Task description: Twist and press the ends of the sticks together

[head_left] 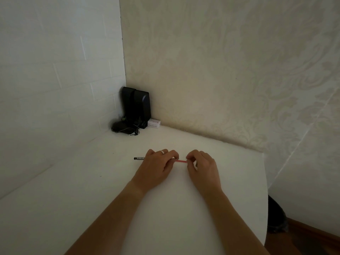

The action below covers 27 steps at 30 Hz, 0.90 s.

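A thin red stick-like piece (181,161), perhaps a pen refill, spans the gap between my two hands just above the white table (92,190). My left hand (156,166), with a ring on one finger, pinches its left end. A dark pen barrel (139,158) sticks out to the left from under that hand and looks to be held in it. My right hand (202,166) pinches the red piece's right end with curled fingers.
Two black speakers (137,107) stand in the far corner with a dark bundle of cable (123,128) and a small white box (154,123). Walls close the left and back. The table's right edge (265,181) drops to a wooden floor.
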Each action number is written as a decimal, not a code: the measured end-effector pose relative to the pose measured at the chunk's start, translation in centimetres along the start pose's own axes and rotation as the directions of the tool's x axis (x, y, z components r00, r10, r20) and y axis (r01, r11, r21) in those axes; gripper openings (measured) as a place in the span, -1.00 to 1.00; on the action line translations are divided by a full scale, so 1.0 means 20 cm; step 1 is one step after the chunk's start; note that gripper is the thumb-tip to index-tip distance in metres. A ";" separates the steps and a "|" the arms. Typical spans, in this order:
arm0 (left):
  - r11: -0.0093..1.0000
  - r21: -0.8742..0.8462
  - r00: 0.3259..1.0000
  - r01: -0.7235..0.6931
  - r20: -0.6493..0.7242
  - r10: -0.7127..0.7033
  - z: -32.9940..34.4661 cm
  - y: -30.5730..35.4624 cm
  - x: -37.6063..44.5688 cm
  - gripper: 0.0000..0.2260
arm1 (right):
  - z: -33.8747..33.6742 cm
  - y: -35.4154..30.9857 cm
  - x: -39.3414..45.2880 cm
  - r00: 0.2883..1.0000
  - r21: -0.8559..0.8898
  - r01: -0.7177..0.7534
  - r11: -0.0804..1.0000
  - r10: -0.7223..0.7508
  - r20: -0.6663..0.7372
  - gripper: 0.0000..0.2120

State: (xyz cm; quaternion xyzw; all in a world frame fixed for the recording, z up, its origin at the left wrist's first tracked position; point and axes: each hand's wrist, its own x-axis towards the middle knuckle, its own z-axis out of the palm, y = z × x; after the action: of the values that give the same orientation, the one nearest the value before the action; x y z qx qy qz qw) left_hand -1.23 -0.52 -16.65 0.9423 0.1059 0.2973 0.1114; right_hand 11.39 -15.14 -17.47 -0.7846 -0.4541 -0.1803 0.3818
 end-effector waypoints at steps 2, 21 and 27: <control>1.000 -0.004 1.000 0.002 0.011 -0.002 -0.01 0.00 0.00 -0.86 | -0.01 -0.01 0.00 0.999 0.021 0.037 0.999 -0.037 0.016 -0.88; 0.996 -0.082 0.999 -0.023 0.043 0.026 0.03 -0.01 0.00 -0.86 | -0.02 -0.04 0.00 0.990 0.145 0.111 0.983 -0.123 0.072 -0.92; 0.996 -0.083 0.999 -0.018 0.027 0.020 0.03 -0.01 0.00 -0.87 | -0.04 -0.04 0.00 0.994 0.174 0.095 0.980 -0.103 0.039 -0.91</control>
State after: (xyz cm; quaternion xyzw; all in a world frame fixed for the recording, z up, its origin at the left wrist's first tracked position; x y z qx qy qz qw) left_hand -0.81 -0.32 -17.20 0.9419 0.0832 0.2895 0.1489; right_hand 10.82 -15.48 -16.66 -0.7291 -0.5156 -0.1404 0.4277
